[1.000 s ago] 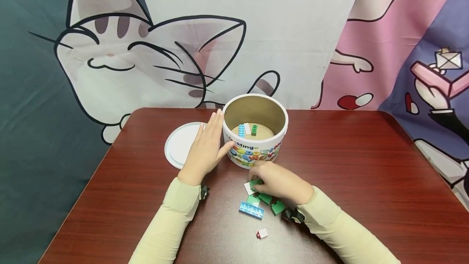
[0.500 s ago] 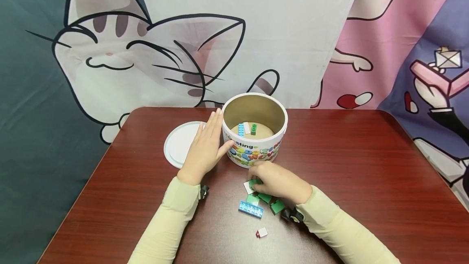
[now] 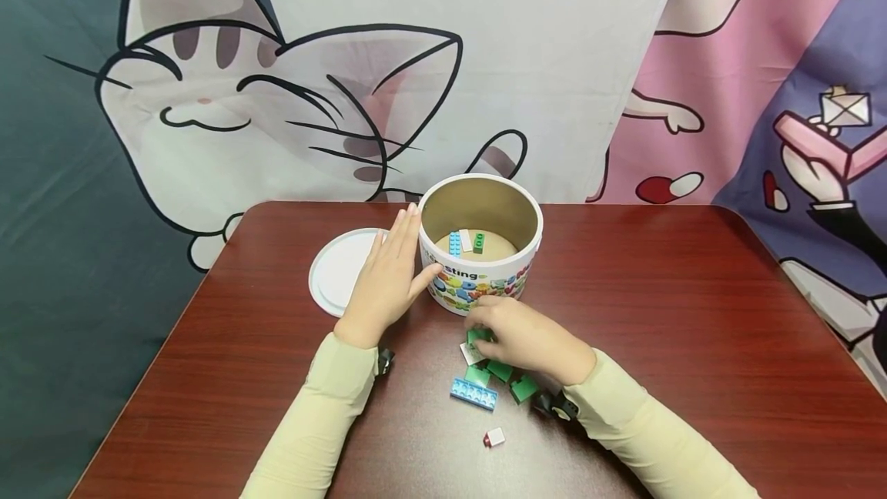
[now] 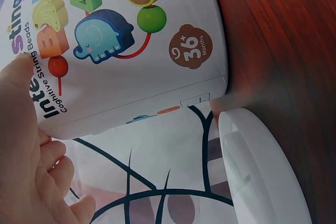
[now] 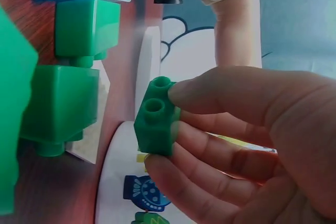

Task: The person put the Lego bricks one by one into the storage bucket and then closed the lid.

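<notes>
My right hand (image 3: pixel 527 333) pinches a green brick (image 5: pixel 156 124) between thumb and fingers, just in front of the tub. Two studs on the brick show in the right wrist view. Close by lie several more green bricks (image 3: pixel 523 389), a white piece (image 3: pixel 472 353) and a long blue brick (image 3: pixel 473 393). My left hand (image 3: pixel 383 283) lies against the left side of the white printed tub (image 3: pixel 478 285), its fingers mostly straight in the head view. On the tub's floor are a blue brick (image 3: pixel 454 243), a white one (image 3: pixel 466 240) and a green one (image 3: pixel 479 242).
Left of the tub a white round lid (image 3: pixel 336 272) lies on the brown table (image 3: pixel 658 314), partly behind my left hand. A small white and red brick (image 3: pixel 494 437) sits nearer the front. A cartoon cat curtain (image 3: pixel 554 60) hangs behind the table.
My right hand has risen slightly, and the green brick in its fingers has shifted a little toward the tub. The left hand stays against the tub.
</notes>
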{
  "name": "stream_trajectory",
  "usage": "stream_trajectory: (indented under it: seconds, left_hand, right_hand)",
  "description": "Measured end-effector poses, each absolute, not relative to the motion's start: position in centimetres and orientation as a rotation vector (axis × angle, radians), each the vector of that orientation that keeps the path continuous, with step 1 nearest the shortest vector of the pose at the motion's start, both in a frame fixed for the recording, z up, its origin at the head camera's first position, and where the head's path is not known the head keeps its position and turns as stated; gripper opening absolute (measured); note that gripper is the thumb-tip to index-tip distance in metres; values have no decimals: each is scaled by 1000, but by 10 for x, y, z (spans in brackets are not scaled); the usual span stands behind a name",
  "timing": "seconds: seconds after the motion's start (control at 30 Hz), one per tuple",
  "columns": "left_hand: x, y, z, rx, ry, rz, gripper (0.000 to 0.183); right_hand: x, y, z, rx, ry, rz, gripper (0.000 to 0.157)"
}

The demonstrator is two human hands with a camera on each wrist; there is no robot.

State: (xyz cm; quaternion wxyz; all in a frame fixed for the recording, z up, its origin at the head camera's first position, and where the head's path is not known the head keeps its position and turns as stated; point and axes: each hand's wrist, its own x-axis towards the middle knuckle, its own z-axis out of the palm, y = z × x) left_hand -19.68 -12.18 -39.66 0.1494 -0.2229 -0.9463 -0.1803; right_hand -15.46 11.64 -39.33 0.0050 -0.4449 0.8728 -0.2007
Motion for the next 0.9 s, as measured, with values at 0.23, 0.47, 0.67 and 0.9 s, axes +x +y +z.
stream_trajectory:
  seconds: [0.23,0.47,0.67,0.9]
  left_hand:
    - [-196,-122,-394,-642,-2720,-525,84]
    - [-196,-121,-395,-639,-2731,-517,84]
    - [-195,-121,-395,-639,-2729,-517,85]
    - [-195,-122,-395,-638,-2723,-517,84]
  right_hand:
    - [-152,118,-385,-1424,2770,-710,15]
    - [-149,124,-374,-1490,2832,-874,17]
    - [-153,130,-363,-1530,2859,-1095,21]
    - [-169,135,-345,-1609,2900,-1321,27]
